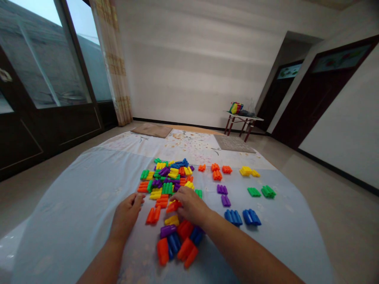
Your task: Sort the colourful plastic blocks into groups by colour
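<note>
A mixed pile of ribbed plastic blocks in orange, yellow, green, purple and blue lies on the cloth in front of me. My right hand reaches over the near side of the pile, its fingers closed on an orange block. To the left of the pile rests my left hand, fingers curled together and nothing visible in them. Its fingertips are close to a loose orange block. Nearer to me, a second cluster holds blue blocks, a purple block and several orange ones, partly under my right wrist.
Sorted by colour on the right are orange blocks, yellow blocks, purple blocks, green blocks and blue blocks. A cloth covers the round table. Beyond it stands a small side table with a colourful bag.
</note>
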Action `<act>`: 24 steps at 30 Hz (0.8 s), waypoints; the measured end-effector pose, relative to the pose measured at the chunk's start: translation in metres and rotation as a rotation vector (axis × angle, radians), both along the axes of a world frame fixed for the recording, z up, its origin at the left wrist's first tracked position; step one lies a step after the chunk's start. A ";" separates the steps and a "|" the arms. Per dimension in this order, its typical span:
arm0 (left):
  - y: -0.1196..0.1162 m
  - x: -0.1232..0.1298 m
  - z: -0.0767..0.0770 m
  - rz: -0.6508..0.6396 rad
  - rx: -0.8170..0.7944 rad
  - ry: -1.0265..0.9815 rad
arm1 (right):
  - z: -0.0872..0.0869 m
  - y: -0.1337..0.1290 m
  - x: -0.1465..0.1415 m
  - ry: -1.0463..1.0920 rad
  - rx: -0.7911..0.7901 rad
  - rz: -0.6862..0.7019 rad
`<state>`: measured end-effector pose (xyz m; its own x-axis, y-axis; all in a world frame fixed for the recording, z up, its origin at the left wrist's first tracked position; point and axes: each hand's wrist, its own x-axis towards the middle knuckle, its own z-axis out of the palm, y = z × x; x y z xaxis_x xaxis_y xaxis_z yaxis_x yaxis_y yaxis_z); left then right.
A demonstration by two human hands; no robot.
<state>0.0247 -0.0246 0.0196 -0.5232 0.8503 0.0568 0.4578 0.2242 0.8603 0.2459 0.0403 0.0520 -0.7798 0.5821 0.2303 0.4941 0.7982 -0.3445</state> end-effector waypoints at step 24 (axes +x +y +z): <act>0.006 -0.010 0.000 0.005 -0.121 0.069 | 0.021 0.005 0.022 -0.288 -0.071 0.292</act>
